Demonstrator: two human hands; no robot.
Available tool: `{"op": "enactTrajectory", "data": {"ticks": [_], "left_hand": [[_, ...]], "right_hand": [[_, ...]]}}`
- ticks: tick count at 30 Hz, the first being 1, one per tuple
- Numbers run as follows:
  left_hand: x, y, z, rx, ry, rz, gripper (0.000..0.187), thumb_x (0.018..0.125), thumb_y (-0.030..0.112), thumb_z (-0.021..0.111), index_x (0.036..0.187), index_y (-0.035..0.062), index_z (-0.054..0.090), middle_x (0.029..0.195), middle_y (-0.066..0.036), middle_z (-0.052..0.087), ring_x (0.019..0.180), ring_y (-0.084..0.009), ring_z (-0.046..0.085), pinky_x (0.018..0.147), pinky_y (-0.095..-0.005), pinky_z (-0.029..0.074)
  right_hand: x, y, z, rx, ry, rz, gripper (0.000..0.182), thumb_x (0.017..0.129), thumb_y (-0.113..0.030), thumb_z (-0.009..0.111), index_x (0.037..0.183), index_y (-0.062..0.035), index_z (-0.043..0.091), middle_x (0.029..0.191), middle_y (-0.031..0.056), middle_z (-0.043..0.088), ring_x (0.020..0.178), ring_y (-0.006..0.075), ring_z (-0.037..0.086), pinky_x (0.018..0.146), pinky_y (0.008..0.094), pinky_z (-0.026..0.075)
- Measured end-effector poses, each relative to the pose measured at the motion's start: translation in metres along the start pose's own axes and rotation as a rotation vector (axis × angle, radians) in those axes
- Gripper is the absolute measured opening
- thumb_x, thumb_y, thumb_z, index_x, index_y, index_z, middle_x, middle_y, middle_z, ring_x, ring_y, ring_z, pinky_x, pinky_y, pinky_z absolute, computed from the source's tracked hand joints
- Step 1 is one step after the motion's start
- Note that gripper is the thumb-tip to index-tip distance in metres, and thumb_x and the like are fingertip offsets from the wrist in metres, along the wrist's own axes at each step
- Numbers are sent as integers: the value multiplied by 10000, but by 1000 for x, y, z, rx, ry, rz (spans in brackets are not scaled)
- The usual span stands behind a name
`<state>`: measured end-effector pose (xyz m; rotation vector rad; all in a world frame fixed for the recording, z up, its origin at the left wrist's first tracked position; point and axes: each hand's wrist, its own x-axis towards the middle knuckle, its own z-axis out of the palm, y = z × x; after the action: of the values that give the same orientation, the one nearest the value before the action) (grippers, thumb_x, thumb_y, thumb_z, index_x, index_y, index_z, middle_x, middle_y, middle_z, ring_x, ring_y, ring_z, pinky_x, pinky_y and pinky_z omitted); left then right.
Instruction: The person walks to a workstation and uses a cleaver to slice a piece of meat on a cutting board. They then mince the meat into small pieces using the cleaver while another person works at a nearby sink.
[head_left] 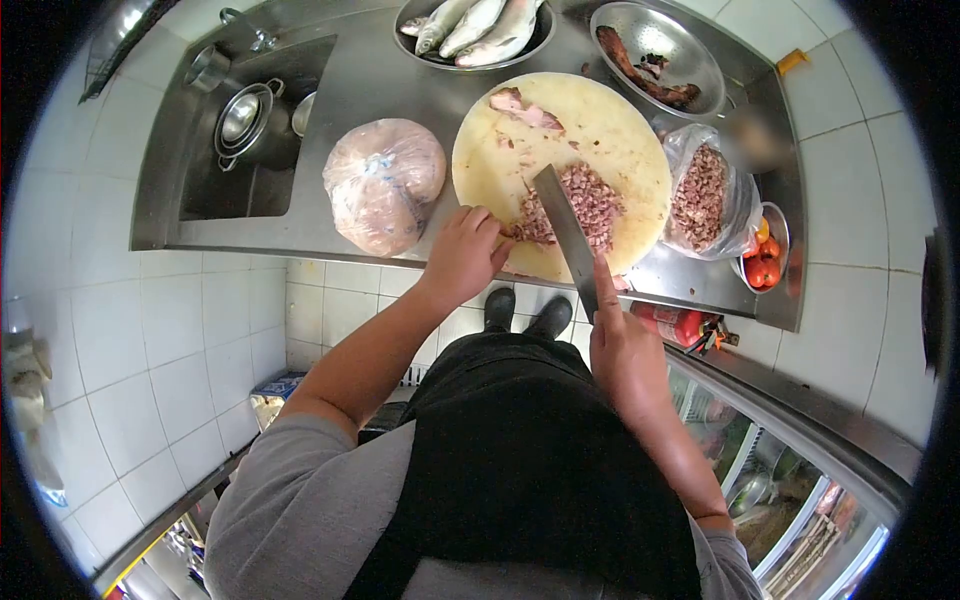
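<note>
My right hand (630, 360) is wrapped around the handle of a broad knife (567, 225), index finger stretched along the blade. The blade lies across a heap of diced meat (592, 203) on a round, pale cutting board (490, 150). At the board's near left edge, my left hand (466, 252) is curled, its fingertips pressed on a dark strip of meat (522, 232) left of the blade. A larger meat piece (525, 110) rests at the far side of the board, with small scraps below it.
Left of the board sits a tied plastic bag of pale meat (385, 185), then a sink (240, 205) with pots. Behind are a bowl of whole fish (480, 30) and a colander (690, 60) with dark meat. At right are a bag of diced meat (703, 195) and a bowl of red peppers (762, 262).
</note>
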<state>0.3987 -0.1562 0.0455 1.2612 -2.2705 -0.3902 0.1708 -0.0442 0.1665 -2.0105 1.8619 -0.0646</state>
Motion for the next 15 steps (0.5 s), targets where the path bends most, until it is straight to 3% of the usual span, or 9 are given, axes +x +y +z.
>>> {"op": "enactTrajectory", "data": {"ticks": [3, 12, 15], "left_hand": [[0, 1, 2, -34, -13, -12, 224, 817, 181, 744, 945, 31, 638, 991, -128, 595, 982, -351, 571, 860, -455, 476], [5, -3, 4, -26, -46, 5, 197, 821, 171, 718, 954, 39, 656, 990, -131, 599, 1002, -337, 583, 874, -470, 484], [16, -7, -3, -20, 60, 17, 256, 844, 211, 713, 994, 14, 652, 1066, -158, 620, 1055, -356, 584, 899, -481, 486]], "right_hand": [[14, 3, 17, -120, -175, 13, 857, 893, -37, 495, 1616, -212, 70, 741, 204, 677, 635, 355, 686, 558, 502, 552], [16, 8, 1, -87, -169, 63, 809, 922, -88, 503, 1613, -247, 111, 756, 200, 690, 654, 361, 692, 584, 505, 546], [7, 17, -9, 13, -41, 202, 751, 975, -169, 513, 1609, -255, 119, 761, 227, 686, 672, 405, 685, 646, 541, 537]]}}
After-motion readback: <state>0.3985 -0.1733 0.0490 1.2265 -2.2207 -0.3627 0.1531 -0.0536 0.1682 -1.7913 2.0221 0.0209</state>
